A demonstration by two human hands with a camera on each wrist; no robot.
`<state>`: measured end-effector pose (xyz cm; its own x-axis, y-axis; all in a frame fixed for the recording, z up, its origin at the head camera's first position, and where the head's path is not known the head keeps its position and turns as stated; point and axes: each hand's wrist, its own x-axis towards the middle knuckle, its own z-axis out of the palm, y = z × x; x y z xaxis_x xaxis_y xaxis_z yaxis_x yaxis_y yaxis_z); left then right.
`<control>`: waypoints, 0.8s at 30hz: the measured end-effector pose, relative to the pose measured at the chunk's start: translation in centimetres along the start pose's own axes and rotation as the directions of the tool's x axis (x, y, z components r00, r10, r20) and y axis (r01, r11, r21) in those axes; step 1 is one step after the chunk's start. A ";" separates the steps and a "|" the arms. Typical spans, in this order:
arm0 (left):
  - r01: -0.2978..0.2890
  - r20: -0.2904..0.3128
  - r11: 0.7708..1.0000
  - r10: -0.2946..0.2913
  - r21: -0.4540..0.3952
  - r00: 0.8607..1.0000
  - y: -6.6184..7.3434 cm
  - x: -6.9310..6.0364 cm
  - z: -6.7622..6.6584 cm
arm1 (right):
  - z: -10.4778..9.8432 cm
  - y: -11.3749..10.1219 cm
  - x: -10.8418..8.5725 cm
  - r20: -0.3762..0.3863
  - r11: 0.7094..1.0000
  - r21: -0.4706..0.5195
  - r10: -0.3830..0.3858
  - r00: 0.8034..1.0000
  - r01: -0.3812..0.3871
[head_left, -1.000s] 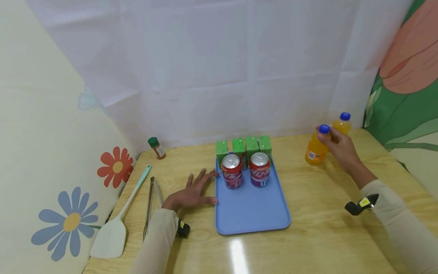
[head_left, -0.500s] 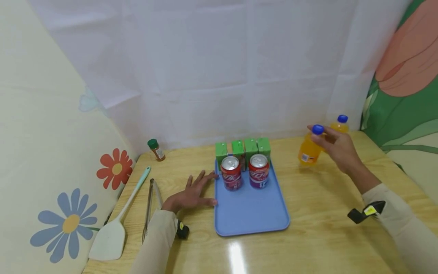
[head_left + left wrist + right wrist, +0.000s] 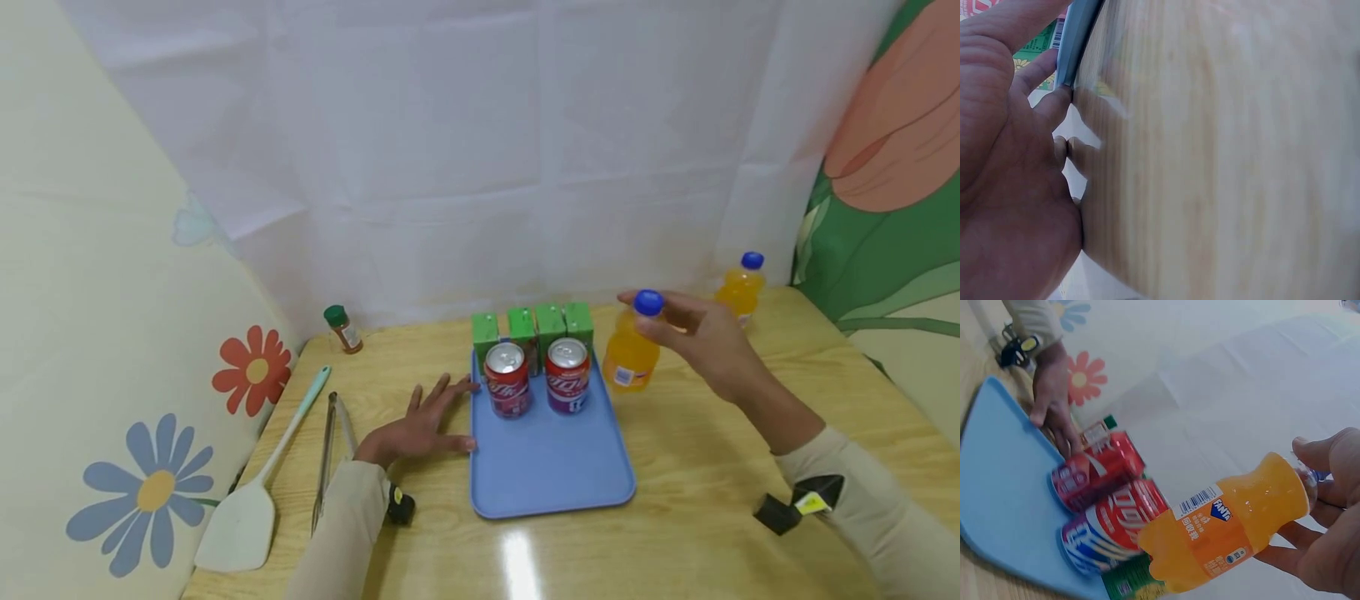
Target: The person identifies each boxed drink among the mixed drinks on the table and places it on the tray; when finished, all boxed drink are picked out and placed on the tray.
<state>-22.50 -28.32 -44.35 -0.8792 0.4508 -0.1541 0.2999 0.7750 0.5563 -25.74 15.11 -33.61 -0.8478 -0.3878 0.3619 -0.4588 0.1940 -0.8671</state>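
By its neck, just under the blue cap, my right hand [image 3: 701,337] holds an orange soda bottle [image 3: 632,354] beside the tray's right edge. In the right wrist view the Fanta bottle [image 3: 1222,528] is seen close up, its base near the cans. My left hand [image 3: 420,425] rests with spread fingers on the table, its fingertips touching the left rim of the blue tray [image 3: 551,467]. On that tray two red soda cans, a left can [image 3: 507,379] and a right can [image 3: 567,375], stand before a row of green drink cartons [image 3: 551,321].
A second orange soda bottle [image 3: 741,287] stands at the back right. To the left are a green-capped spice jar [image 3: 345,329], metal tongs [image 3: 327,454] and a white spatula [image 3: 240,521]. A white cloth [image 3: 450,167] hangs behind the table.
My right hand has carried the bottle leftward, away from the other bottle and up to the tray's right side. The left hand stays at the tray rim.
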 end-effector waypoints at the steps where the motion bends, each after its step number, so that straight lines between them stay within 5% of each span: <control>1: -0.003 -0.001 1.000 0.003 -0.004 1.000 0.0 0.0 0.0 | 0.4 -0.2 0.0 0.017 1.000 0.011 -0.008 1.000 0.008; 11: 0.024 0.013 1.000 -0.024 -0.011 1.000 -0.3 0.1 0.2 | 4.8 -1.6 0.0 0.179 0.992 0.123 -0.012 0.984 -0.010; 24: 0.029 0.014 0.999 -0.029 -0.017 0.999 -0.4 0.1 0.2 | 10.8 -0.6 0.8 0.250 0.988 0.153 -0.072 0.966 0.034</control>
<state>-22.57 -28.48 -44.77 -0.8824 0.4340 -0.1814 0.2675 0.7802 0.5654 -23.28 4.99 -36.48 -0.7191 -0.6138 0.3259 -0.4413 0.0410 -0.8964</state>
